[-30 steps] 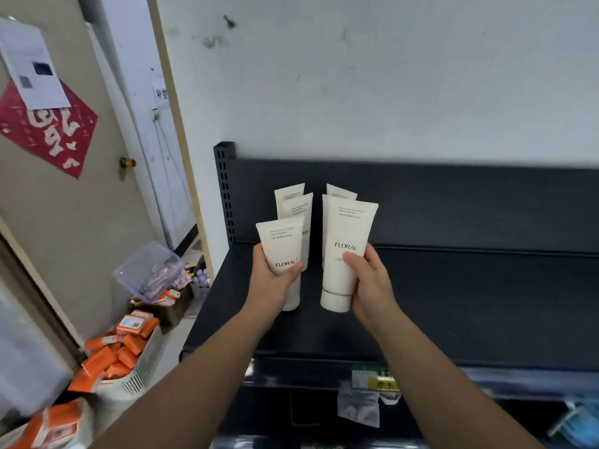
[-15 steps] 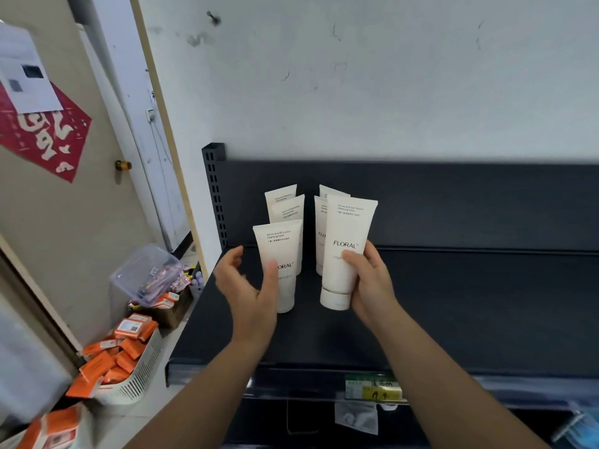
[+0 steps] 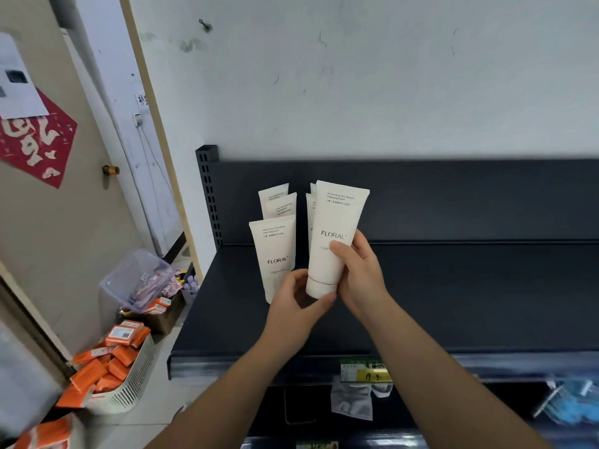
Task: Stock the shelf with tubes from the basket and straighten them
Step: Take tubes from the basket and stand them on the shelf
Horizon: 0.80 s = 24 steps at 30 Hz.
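The right hand (image 3: 359,280) grips the held tube (image 3: 334,241) round its lower body, thumb laid across the front just below the printed brand name. The left hand (image 3: 298,306) cups the cap end, thumb on one side and fingers curled beneath. Judged purpose: the lower hand steadies and steers the base while the upper one keeps the body vertical, so the label faces forward as the tube seats. The tube stands cap down, crimped end up, over the left part of the dark shelf (image 3: 453,303), at the head of the right-hand row. Whether the cap touches the deck cannot be told. Just beside it the front-left tube (image 3: 275,257) stands free and upright, with the left rear tubes (image 3: 278,202) lined up behind. The right rear tubes (image 3: 310,209) show only as narrow edges behind the held one. All are matte off-white tubes with a flat crimp, grey lettering and a cylindrical cap of the same shade. The held tube leans slightly right, so straightening appears unfinished.
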Tool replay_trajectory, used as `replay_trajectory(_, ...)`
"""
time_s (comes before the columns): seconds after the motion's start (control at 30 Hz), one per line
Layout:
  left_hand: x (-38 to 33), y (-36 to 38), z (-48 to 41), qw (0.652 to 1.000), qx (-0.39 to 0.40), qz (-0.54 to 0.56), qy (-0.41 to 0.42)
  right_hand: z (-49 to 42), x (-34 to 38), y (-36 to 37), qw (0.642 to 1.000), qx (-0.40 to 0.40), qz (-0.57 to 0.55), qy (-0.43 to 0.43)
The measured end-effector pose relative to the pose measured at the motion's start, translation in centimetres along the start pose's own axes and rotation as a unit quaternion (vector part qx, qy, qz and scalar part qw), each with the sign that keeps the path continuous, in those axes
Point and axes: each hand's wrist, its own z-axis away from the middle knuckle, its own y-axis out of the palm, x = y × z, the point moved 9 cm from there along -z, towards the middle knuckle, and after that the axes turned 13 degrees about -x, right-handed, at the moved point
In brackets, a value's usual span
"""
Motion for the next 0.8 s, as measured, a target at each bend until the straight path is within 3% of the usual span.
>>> replay_trajectory(0.13,0.4,1.1,0.6,0.990,0.061,0.102,-0.080,0.1,0.5,-0.4,1.000,0.000,-0.005,0.003)
replay_trajectory(0.3,1.0,2.2,0.6,0.949,0.095,0.250,-0.166,0.0,0.7,-0.9,1.000,-0.010,0.002,0.009)
replay_trajectory(0.37,0.9,2.4,0.7,0.950,0.101,0.246,-0.166,0.1,0.7,-1.0,1.000,-0.010,0.009,0.008)
replay_trajectory(0.47,0.7,2.0,0.6,0.986,0.079,0.103,-0.108,0.2,0.6,-1.0,1.000,-0.008,0.023,0.005)
replay_trajectory(0.53,1.1,1.5,0.3,0.992,0.049,0.073,-0.095,0.3,0.6,-0.9,0.999,-0.003,0.034,0.001)
replay_trajectory(0.6,1.5,1.5,0.3,0.986,0.040,0.115,-0.116,0.2,0.6,-0.8,0.999,0.003,0.037,0.000)
replay_trajectory(0.7,1.8,1.9,0.4,0.949,0.037,0.253,-0.183,-0.1,0.8,-1.0,0.999,-0.003,0.034,-0.004)
replay_trajectory(0.8,1.8,2.3,0.7,0.933,0.055,0.291,-0.206,-0.6,1.0,-1.5,1.000,-0.016,0.022,-0.008)
